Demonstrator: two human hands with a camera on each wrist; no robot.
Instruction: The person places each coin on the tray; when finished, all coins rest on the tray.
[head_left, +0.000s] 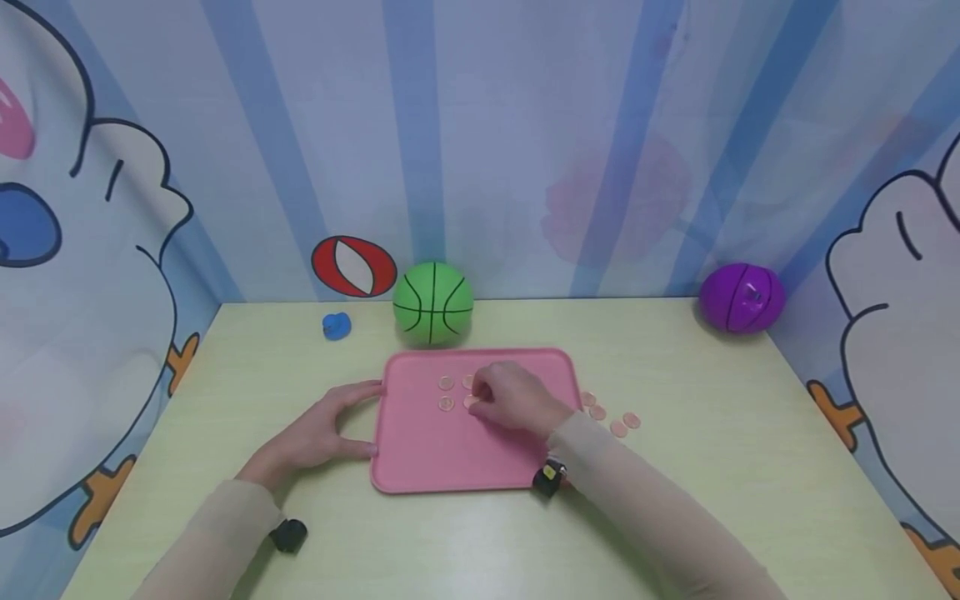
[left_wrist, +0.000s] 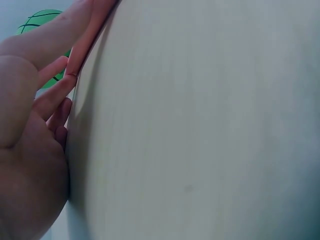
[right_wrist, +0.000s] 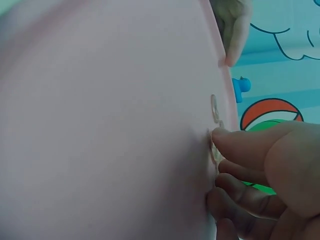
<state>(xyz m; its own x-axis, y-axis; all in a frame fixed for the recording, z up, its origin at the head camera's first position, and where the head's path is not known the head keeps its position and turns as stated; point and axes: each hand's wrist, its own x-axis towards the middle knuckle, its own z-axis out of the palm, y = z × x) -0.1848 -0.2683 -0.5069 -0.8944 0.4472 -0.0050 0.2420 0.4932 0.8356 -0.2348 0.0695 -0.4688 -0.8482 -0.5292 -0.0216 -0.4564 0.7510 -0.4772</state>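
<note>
Several small copper-coloured coins (head_left: 446,403) lie in two short rows on a pink tray (head_left: 450,454). My right hand (head_left: 517,400) is low over the tray's middle with curled fingers, its thumb and fingertips at a coin (right_wrist: 214,151) at the right end of the nearer row. It pinches that coin near the tray surface, partly covering it. My left hand (head_left: 318,429) is at the tray's left side, thumb and fingers spread, fingertips against the rim. In the left wrist view, the left hand (left_wrist: 35,150) rests low beside the table surface.
More coins (head_left: 618,428) lie on the table (head_left: 720,467) just right of the tray. Behind the tray sits a green ball (head_left: 433,304), with a small blue rubber duck (head_left: 337,326) to its left. A purple ball (head_left: 742,298) stands in the back right corner.
</note>
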